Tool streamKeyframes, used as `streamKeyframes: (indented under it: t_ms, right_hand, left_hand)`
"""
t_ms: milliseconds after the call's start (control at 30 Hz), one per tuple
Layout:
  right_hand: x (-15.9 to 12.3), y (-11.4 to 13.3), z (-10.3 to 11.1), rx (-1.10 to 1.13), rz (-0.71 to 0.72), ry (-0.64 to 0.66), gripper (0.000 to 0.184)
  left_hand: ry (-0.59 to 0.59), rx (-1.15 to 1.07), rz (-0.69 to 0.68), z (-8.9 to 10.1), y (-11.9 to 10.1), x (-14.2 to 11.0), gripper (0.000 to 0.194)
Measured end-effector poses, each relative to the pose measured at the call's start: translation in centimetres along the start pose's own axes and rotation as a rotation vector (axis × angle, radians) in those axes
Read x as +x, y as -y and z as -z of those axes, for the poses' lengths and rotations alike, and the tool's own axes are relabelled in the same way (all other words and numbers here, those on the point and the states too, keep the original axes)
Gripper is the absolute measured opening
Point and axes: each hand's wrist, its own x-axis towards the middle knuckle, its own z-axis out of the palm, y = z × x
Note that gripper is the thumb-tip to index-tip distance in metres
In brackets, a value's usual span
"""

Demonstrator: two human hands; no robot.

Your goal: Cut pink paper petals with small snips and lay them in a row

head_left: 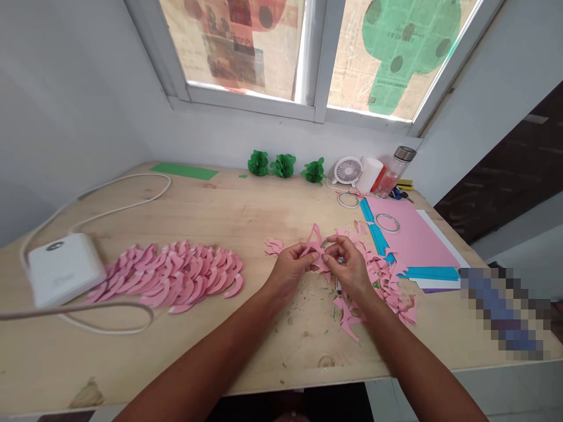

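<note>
while the left hand [290, 266] pinches pink paper [314, 235], the right hand [350, 266] touches it.

"What does my feed give me of the wearer?"

"I see a left forearm [229, 346] and a right forearm [409, 351], both bare where they cross the front edge of the wooden table [308, 366]."

"And farther in over the table?"

"There I get the left hand [290, 266] and the right hand [350, 266], also bare, with slim, plain wrists."

"Below the table's front edge?"

"A black patch [338, 404]. From here I can't tell whether it's clothing, a seat or shadow."
</note>
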Motion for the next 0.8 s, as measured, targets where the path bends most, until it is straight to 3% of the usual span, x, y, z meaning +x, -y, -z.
streamKeyframes:
  t_ms: [200, 367, 567, 800]
  right_hand:
    - [0.11, -0.36, -0.03, -0.004, -0.031, 0.030, 0.033]
    - [0.02, -0.19, 0.29, -0.078, 0.035, 0.000, 0.016]
    - [0.15, 0.08, 0.18, -0.133, 0.111, 0.101, 0.008]
    - [0.19, -0.16, 0.16, -0.165, 0.151, 0.055, 0.007]
  left_hand:
    - [-0.057, 0.019, 0.007, 0.00, -0.16, 0.10, 0.018]
    - [-0.113, 0.046, -0.008, 0.41, -0.02, 0.40, 0.018]
    - [-0.181, 0.161, -0.058, 0.65, 0.36, 0.66, 0.015]
    - [-0.156, 0.288, -0.084, 0.57, 0.52, 0.56, 0.013]
